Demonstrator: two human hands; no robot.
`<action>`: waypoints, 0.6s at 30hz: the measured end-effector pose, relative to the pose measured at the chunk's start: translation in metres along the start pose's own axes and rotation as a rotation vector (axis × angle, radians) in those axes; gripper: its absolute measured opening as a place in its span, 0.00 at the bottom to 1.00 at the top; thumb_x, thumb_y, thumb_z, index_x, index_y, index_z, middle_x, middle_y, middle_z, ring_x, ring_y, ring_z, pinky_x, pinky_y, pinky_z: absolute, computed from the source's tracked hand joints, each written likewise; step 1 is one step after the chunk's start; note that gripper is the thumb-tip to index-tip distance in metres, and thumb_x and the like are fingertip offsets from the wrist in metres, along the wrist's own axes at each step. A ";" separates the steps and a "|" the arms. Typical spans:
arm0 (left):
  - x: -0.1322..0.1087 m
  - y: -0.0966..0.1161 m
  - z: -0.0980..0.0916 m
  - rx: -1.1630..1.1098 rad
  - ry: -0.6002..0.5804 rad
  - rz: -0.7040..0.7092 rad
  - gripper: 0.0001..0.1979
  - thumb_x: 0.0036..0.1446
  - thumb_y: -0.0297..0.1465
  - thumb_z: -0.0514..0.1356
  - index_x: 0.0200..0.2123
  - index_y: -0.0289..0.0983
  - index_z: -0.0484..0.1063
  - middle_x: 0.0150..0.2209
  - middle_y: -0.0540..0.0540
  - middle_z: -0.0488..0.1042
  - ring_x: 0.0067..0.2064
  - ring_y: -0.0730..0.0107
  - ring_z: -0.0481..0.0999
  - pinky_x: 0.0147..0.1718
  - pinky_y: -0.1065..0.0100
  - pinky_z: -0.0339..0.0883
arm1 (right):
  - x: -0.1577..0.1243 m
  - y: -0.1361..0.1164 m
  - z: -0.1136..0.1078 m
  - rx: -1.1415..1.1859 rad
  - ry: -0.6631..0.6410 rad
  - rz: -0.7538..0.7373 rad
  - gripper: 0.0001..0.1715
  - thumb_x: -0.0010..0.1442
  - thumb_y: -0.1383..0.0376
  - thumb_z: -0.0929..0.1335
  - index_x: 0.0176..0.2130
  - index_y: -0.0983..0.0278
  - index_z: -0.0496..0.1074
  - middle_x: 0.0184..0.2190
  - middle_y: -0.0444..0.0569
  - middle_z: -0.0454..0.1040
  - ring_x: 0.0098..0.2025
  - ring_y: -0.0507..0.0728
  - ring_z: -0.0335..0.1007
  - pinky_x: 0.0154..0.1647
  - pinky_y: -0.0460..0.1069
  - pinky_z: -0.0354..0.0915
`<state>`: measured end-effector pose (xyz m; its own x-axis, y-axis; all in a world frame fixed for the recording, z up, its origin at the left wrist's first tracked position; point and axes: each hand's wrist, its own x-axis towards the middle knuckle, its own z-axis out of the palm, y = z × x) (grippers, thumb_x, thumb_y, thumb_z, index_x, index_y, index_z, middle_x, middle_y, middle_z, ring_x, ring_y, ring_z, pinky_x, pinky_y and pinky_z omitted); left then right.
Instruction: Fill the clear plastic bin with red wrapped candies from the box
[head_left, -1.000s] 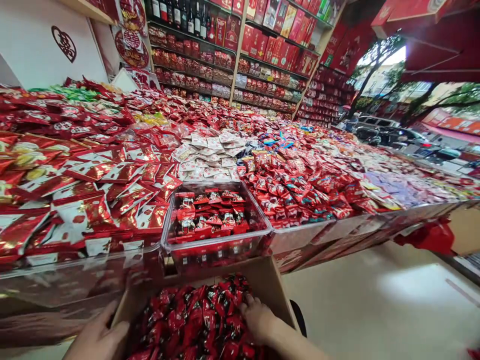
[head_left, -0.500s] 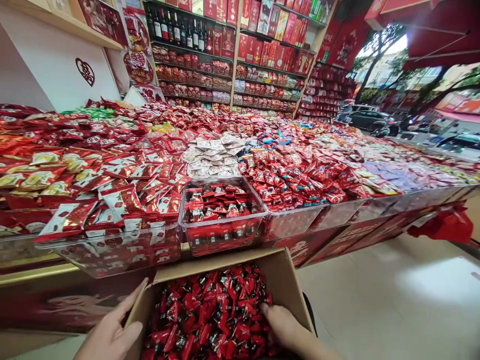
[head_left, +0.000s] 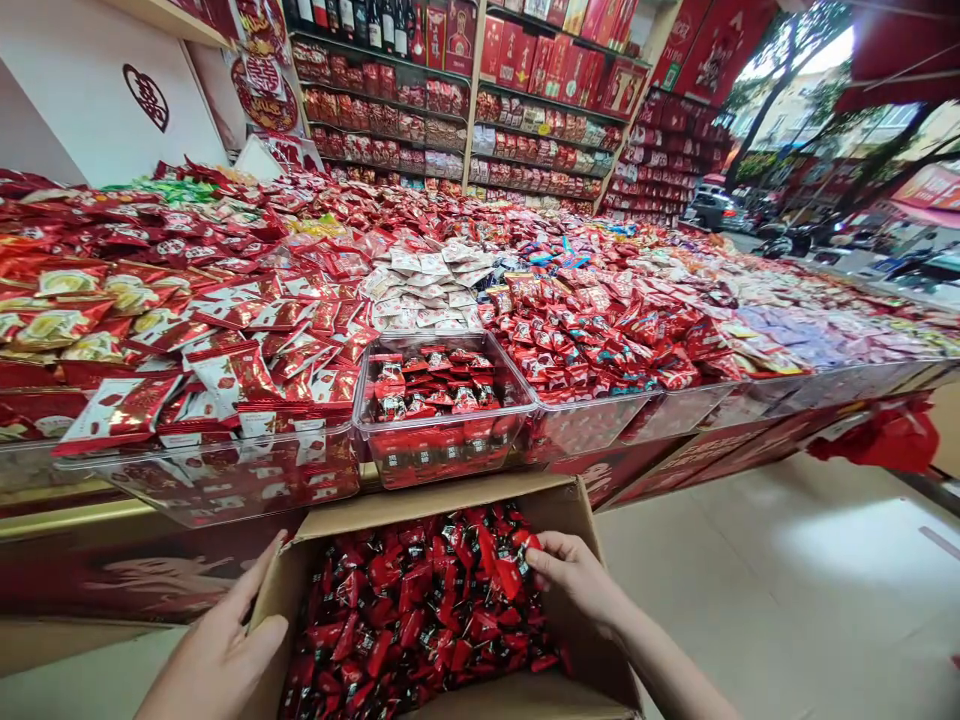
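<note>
An open cardboard box full of red and black wrapped candies is at the bottom centre. My left hand grips its left wall, thumb inside the rim and fingers outside. Over the right side of the candies, my right hand pinches a red wrapped candy between thumb and fingers. Just beyond the box stands a clear plastic bin, partly filled with similar red packets.
Bins heaped with wrapped sweets line the display counter on both sides. Shelves with bottles and red boxes rise behind. Pale floor shows at the right, and a red bag hangs by the counter's right part.
My right hand has risen from among the candies and now holds a red one at its fingertips. My left hand stays on the box wall. The view has tilted slightly downward.
</note>
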<state>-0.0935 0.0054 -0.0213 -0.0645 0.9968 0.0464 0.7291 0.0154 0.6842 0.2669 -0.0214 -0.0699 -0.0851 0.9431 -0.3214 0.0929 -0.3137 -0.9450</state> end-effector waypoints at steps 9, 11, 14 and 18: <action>-0.026 0.053 0.015 0.165 0.326 0.442 0.20 0.48 0.32 0.55 0.47 0.40 0.64 0.49 0.42 0.65 0.52 0.55 0.62 0.54 0.53 0.49 | 0.001 -0.046 0.026 0.167 -0.079 -0.004 0.17 0.48 0.56 0.67 0.28 0.70 0.67 0.17 0.43 0.67 0.20 0.47 0.60 0.24 0.43 0.54; -0.034 0.078 0.030 -0.063 0.135 0.390 0.14 0.49 0.32 0.57 0.42 0.45 0.67 0.44 0.47 0.69 0.45 0.63 0.69 0.46 0.62 0.62 | -0.001 -0.055 0.037 0.193 -0.113 0.004 0.17 0.47 0.56 0.68 0.27 0.69 0.66 0.17 0.42 0.67 0.20 0.47 0.62 0.23 0.43 0.55; -0.037 0.103 0.054 -0.446 -0.311 0.022 0.16 0.51 0.37 0.56 0.44 0.40 0.67 0.35 0.47 0.73 0.34 0.67 0.72 0.33 0.69 0.68 | -0.004 -0.068 0.052 0.224 -0.180 0.013 0.18 0.46 0.55 0.68 0.27 0.69 0.65 0.17 0.42 0.67 0.20 0.48 0.62 0.23 0.43 0.56; -0.029 0.112 0.069 -0.662 -0.371 -0.173 0.11 0.47 0.37 0.59 0.30 0.36 0.73 0.21 0.52 0.71 0.24 0.73 0.67 0.24 0.74 0.63 | -0.006 -0.076 0.064 0.269 -0.192 0.009 0.19 0.45 0.55 0.69 0.23 0.68 0.65 0.18 0.40 0.64 0.19 0.45 0.58 0.22 0.42 0.55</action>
<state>0.0374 -0.0166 0.0037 0.1769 0.9472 -0.2675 0.1637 0.2396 0.9570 0.1967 -0.0104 0.0000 -0.2731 0.9102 -0.3115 -0.1690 -0.3642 -0.9159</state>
